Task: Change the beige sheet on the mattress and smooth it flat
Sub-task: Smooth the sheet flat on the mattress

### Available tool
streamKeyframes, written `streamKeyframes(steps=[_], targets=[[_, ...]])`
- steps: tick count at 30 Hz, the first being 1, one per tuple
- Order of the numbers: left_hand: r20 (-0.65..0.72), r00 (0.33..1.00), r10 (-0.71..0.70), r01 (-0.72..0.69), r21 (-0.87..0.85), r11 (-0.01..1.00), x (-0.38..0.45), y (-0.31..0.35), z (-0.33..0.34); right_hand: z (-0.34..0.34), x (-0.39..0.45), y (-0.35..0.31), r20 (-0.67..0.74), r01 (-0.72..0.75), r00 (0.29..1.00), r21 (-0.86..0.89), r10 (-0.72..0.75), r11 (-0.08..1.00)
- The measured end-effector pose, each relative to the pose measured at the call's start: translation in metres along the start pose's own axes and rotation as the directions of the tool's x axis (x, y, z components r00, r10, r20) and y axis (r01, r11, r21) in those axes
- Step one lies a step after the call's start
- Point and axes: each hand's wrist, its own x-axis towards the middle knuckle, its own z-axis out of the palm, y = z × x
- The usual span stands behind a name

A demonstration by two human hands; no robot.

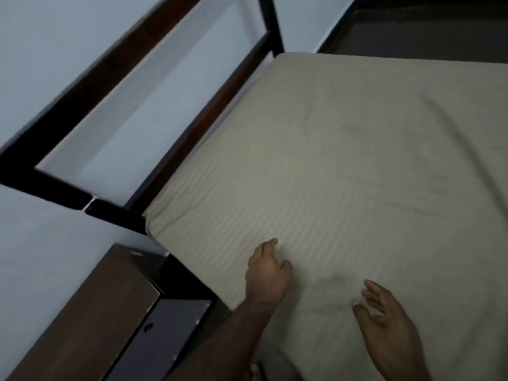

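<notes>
The beige sheet [343, 166] (faintly striped) covers the mattress [176, 243], corners tucked, with soft wrinkles toward the right.

No legible txt, labels, nos. anywhere.

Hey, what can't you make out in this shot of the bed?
- Head view: the sheet's right and near parts are cut off by the frame.
- Whether it is tucked under: its own drape hides that.
- Left hand's fingers curl out of sight.
- Right hand is motion-blurred; contact unclear.
</notes>
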Motion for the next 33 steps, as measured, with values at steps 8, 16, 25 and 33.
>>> streamKeyframes(steps=[8,16,25,33], targets=[[-0.177,0.972,-0.152,0.114,-0.207,0.972,0.122,-0.173,-0.146,0.235,0.039,-0.122,0.110,0.130,0.988,-0.176,-0.111,0.976],[-0.289,0.807,-0.515,0.304,-0.545,0.781,0.188,-0.265,-0.213,0.404,0.123,-0.232,0.285,0.293,0.938,-0.338,-0.199,0.894],[-0.331,0.663,-0.671,0.219,-0.771,0.597,0.219,-0.289,-0.196,0.516,0.197,-0.282,0.373,0.215,0.928,-0.529,-0.003,0.821],[-0.208,0.611,-0.764,0.159,-0.913,0.376,0.201,-0.311,-0.194,0.524,0.180,-0.277,0.249,0.057,0.965,0.123,-0.086,0.991]])
